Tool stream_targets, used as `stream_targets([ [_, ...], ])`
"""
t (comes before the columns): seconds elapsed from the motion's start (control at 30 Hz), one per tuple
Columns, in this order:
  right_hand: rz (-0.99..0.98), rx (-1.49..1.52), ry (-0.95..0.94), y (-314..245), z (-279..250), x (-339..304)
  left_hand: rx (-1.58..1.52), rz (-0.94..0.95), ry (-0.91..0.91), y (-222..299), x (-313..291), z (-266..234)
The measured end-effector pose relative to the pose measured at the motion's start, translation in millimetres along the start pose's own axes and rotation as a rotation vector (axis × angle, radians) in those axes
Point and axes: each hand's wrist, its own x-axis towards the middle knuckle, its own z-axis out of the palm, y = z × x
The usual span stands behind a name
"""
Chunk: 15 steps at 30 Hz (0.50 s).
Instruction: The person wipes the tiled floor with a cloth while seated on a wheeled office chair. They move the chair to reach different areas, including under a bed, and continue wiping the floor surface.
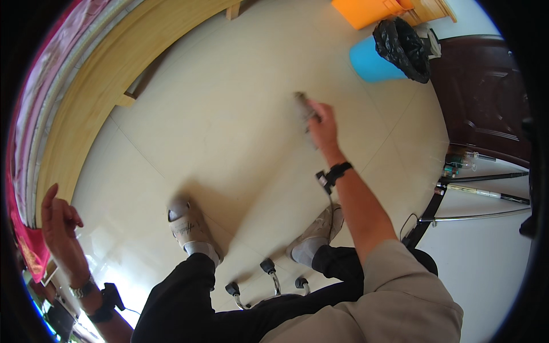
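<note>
My right hand (325, 130) reaches forward over the tiled floor, its fingers closed around a small grey-brown item (303, 106). Motion smears this item, so its kind cannot be made out; it looks dark at the far tip. A black strap with a small device and a cable (327, 178) circles the right wrist. Out at the far left, my left hand (62, 243) is raised beside the bed edge, holding nothing, with some fingers stretched and others loosely bent. A metal watch (83, 287) and a black strapped device (108, 300) sit on that wrist.
Pale floor tiles (229, 103) lie ahead of my slippers (191, 226). A wooden bed frame (86, 126) curves along the left. A blue bin (374, 60) with a black bag and an orange container (366, 11) stand back right, near a dark door (486, 97). Chair casters (267, 266) are below.
</note>
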Motion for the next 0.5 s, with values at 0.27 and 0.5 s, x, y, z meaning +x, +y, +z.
stream_targets([
  [0.27,0.663,-0.217,0.241,86,-97,148,0.693,0.445,0.093,2,87,-67],
  [0.5,0.558,-0.626,0.112,97,-48,222,1.153,0.685,0.096,-20,134,-78],
])
